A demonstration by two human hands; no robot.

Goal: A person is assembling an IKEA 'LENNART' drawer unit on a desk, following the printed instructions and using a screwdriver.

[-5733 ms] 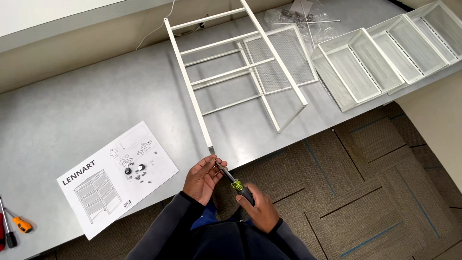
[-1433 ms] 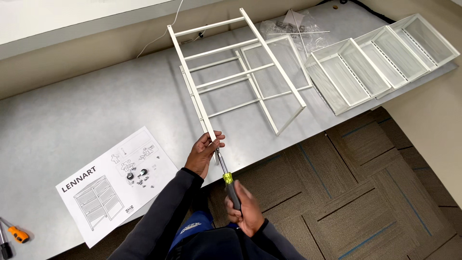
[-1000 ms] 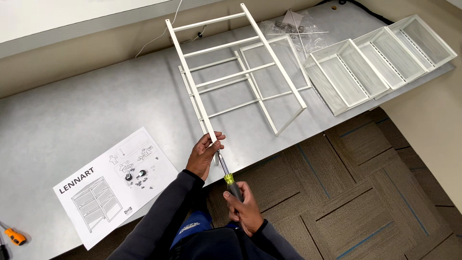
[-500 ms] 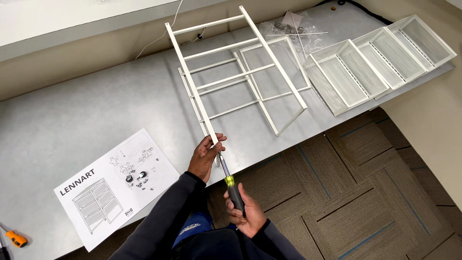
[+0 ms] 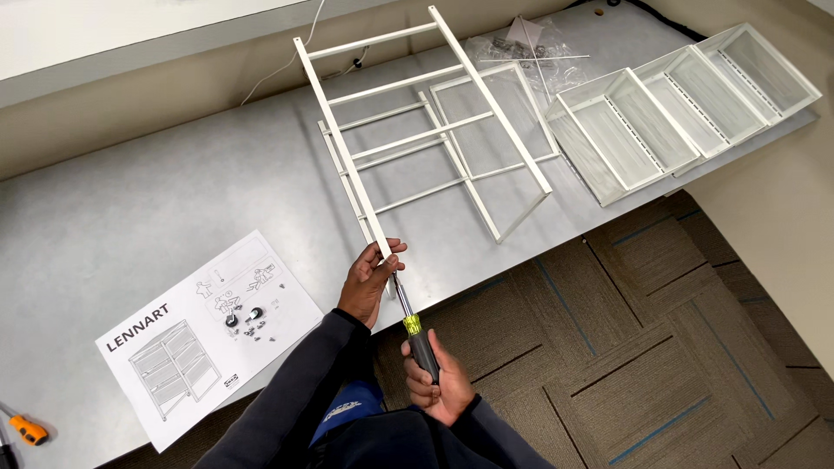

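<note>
At the near edge of the surface (image 5: 130, 217), right between my two hands, sits the lower corner of the white metal ladder frame (image 5: 417, 122). My left hand (image 5: 369, 280) is closed around the end of its long side rail, and my right hand (image 5: 439, 382), just below and nearer my body, grips the black handle of the screwdriver (image 5: 410, 323), whose steel shaft points up at that rail end. Compared with a few seconds ago, the right hand has slid back from the rail and the tool now shows its full length, yellow-green collar included; I judge the tip is lined up with the rail's end, though the contact itself is too small to tell. The frame is thin, square-section tube with a smooth painted finish, its rungs running away from my hands. Beyond it, to the right, lie the white mesh drawers (image 5: 678, 113), shallow and box-shaped, and a crinkled clear hardware bag (image 5: 521, 52). Left of my left hand lies the flat paper instruction sheet (image 5: 208, 330) on the dull grey surface, and far left an orange tool handle (image 5: 30, 429).
</note>
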